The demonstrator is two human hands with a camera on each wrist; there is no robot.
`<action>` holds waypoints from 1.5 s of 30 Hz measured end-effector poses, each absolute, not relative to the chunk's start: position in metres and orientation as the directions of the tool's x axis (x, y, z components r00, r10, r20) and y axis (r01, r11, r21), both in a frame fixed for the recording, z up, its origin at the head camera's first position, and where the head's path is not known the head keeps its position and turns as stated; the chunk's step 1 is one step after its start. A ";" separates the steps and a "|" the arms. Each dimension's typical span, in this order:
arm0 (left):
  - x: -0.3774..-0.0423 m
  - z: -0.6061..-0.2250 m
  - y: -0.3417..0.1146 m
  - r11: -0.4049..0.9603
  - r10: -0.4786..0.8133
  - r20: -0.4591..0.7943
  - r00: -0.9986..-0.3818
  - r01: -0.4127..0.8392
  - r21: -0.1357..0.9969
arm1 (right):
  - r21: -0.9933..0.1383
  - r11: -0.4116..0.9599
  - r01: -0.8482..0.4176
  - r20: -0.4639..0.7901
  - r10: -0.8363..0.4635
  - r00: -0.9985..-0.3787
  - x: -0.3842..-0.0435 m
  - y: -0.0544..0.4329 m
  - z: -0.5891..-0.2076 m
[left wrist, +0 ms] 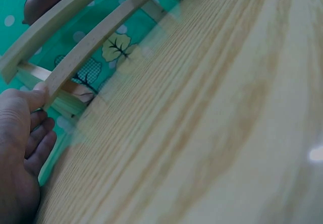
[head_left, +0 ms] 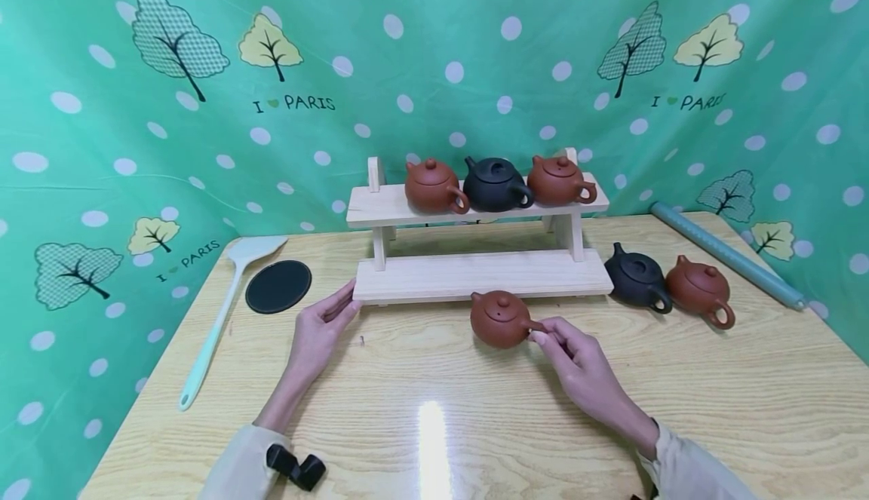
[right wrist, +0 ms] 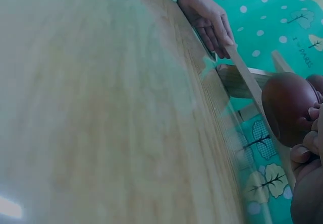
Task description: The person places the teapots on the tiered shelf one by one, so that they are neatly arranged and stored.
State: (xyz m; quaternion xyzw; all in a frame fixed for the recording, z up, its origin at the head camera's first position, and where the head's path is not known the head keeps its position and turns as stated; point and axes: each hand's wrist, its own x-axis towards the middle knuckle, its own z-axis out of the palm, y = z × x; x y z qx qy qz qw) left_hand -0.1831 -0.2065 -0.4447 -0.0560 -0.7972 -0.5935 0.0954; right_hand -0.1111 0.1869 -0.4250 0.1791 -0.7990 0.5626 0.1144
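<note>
My right hand [head_left: 587,375] pinches the loop handle of a reddish-brown clay teapot [head_left: 501,320], holding it in front of the lower board of a two-tier wooden shelf [head_left: 468,277]. In the right wrist view the teapot's rounded body [right wrist: 285,108] shows beside my curled fingers. At the shelf's left end, my left hand [head_left: 322,330] grips the corner of the lower board, thumb on the front edge. On the upper board stand a brown teapot [head_left: 429,187], a black teapot [head_left: 494,185] and another brown teapot [head_left: 555,181], spouts toward the back left.
Right of the shelf, a black teapot [head_left: 634,280] and a brown teapot [head_left: 699,291] stand on the wooden table [head_left: 380,424]. Behind them lies a grey-green roll [head_left: 729,255]. A pale spatula [head_left: 227,311] and a round black mat [head_left: 278,286] are at the left.
</note>
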 end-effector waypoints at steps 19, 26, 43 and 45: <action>-0.183 -0.445 -0.205 0.287 -0.029 0.214 -0.976 0.197 0.938 | -0.836 0.285 -0.469 0.439 -0.166 -0.883 -0.125 0.175 -0.421; -0.184 -0.446 -0.205 0.287 -0.029 0.212 -0.977 0.196 0.938 | -0.843 0.265 -0.469 0.438 -0.169 -0.883 -0.133 0.167 -0.420; -0.182 -0.443 -0.205 0.272 -0.029 0.199 -0.979 0.184 0.944 | -0.858 0.221 -0.463 0.438 -0.153 -0.886 -0.152 0.147 -0.416; -0.182 -0.444 -0.205 0.275 -0.028 0.202 -0.979 0.187 0.943 | -0.862 0.222 -0.457 0.432 -0.153 -0.889 -0.154 0.146 -0.416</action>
